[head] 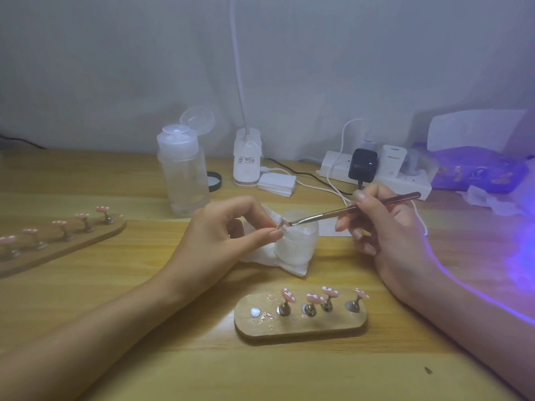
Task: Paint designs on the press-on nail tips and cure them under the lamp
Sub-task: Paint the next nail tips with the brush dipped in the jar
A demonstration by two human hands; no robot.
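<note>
While the left hand [231, 230] pinches one pink nail tip [283, 222] over a frosted jar [298, 244], the right hand [388, 230] grips one brush [356, 208], its bristles touching that tip. Four tips sit on the near stand [289, 328], five on the far stand [72, 247]. Lettering on the white plug [393, 163] is unreadable.

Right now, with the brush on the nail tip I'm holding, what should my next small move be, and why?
Probably finish the stroke with a short pull of the brush. Its bristles meet the nail tip that your left hand pinches by the frosted jar, and your right hand grips the handle. The bare magnet on the near board looks like where it goes afterward.
</note>
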